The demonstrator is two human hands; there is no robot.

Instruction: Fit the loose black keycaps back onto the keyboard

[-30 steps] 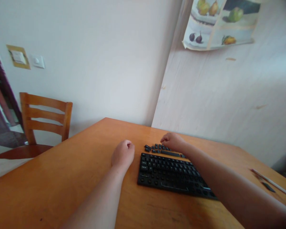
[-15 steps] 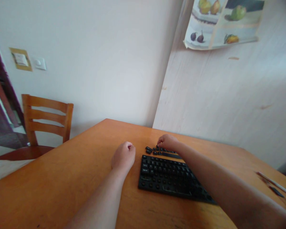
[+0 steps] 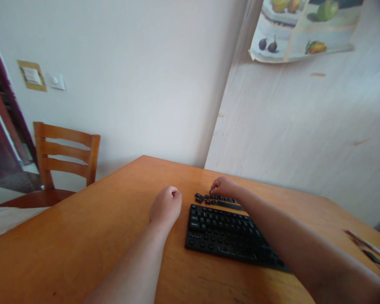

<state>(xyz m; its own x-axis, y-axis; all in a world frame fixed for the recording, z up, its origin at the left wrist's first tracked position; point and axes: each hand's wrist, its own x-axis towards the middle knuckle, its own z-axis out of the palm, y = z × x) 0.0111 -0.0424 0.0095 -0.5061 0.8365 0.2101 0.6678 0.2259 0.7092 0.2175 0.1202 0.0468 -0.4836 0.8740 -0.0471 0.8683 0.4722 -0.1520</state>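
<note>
A black keyboard [image 3: 223, 232] lies on the wooden table, its upper rows fitted with keycaps and its near rows showing bare key stems. Behind it, several loose black keycaps [image 3: 207, 202] lie in rows beside a long spacebar [image 3: 229, 205]. My right hand [image 3: 225, 186] is over the loose keycaps, fingers pinched, with a small dark keycap [image 3: 210, 191] at the fingertips. My right forearm covers the keyboard's right part. My left hand [image 3: 166, 204] is a closed fist on the table, left of the keyboard; its inside is hidden.
On the table's right side lie a thin stick-like tool [image 3: 369, 245] and a small dark object [image 3: 373, 257]. A wooden chair [image 3: 66, 152] stands beyond the left edge. Behind the table is a wall with a fruit painting [image 3: 299, 31].
The view has shifted slightly. My right hand is lifted a little off the loose keycaps, with a small dark keycap showing at its fingertips. My left fist stays put.
</note>
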